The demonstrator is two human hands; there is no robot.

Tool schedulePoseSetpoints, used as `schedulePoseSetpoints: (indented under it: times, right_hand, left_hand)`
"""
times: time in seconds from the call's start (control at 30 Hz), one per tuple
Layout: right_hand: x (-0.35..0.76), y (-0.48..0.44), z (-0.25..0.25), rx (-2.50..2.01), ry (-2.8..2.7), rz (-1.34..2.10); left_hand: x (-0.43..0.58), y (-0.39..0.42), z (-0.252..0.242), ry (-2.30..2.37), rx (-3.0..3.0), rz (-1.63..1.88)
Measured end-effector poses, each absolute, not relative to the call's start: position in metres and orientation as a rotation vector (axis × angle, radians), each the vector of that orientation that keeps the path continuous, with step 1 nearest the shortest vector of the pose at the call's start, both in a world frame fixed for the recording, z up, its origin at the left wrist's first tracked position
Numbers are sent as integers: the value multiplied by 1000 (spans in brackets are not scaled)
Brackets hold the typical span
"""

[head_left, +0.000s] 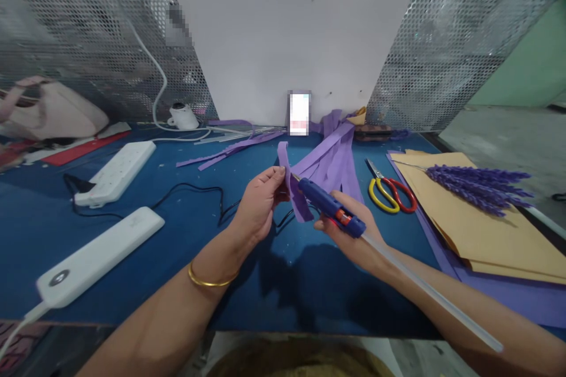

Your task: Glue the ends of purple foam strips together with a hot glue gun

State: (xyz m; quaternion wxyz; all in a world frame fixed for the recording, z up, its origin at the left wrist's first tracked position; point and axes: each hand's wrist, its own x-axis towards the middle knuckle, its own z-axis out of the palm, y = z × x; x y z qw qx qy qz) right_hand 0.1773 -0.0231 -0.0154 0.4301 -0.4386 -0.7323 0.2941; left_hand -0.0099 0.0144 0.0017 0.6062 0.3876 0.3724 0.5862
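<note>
seemingly mid-gluing, the left hand (pixel 259 200) pinches a flat purple paper-like strip (pixel 298 203) at its fingertips; the right hand (pixel 359 252), closed round a slim blue plastic glue gun (pixel 325 200), needs steady aim next.

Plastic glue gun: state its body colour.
The plastic glue gun is mainly dark blue; best view: head.

You're at a small craft workspace; can't tell if it's a home or a shop. Using your glue gun (pixel 329 203) as the landmark: purple strips (pixel 348 159) beyond it, scissors (pixel 390 187) and tan sheets (pixel 486 238) to its right, power strip (pixel 118 174) well off to its left, blue tabletop (pixel 190 224) below it. Perforated metal panel (pixel 442 29) beyond it says workshop, though you've got a pale handbag (pixel 66 106) far left of it.
</note>
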Motion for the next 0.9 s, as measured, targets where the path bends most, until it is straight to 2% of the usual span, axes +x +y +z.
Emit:
schedulePoseSetpoints:
  times: [0.9]
  right_hand:
    - [176, -25, -13, -1105, -1844, 700]
  left_hand:
    - [-10, 13, 7, 926, 947, 1416]
